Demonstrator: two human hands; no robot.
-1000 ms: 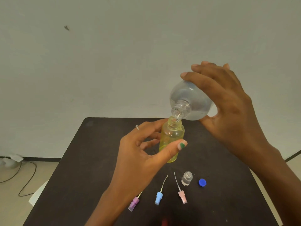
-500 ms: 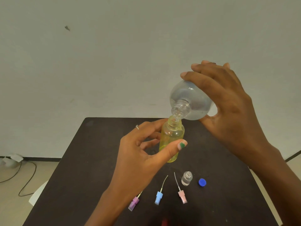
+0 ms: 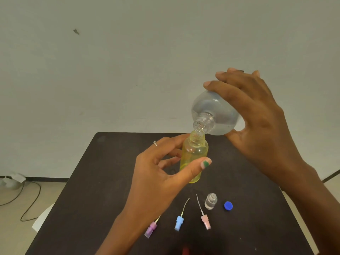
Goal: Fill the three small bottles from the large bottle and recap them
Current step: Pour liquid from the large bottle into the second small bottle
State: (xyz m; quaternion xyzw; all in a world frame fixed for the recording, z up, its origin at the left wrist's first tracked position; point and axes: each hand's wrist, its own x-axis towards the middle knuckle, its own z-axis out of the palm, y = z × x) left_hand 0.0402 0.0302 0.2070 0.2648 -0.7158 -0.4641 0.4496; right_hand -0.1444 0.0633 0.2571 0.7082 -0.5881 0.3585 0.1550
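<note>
A small yellow bottle (image 3: 194, 157) is held upright above the dark table (image 3: 88, 190) by the left hand (image 3: 161, 181), pinched between thumb and fingers. Just above it, a large clear bottle (image 3: 215, 115) is gripped by the right hand (image 3: 257, 124) and tipped steeply, its open neck touching the yellow bottle's mouth. Below the left hand, three spray caps lie in purple (image 3: 150, 230), blue (image 3: 178, 222) and pink (image 3: 206, 220). Below the right hand stand a tiny clear bottle (image 3: 211, 201) and, just beside it, a blue cap (image 3: 228, 206).
</note>
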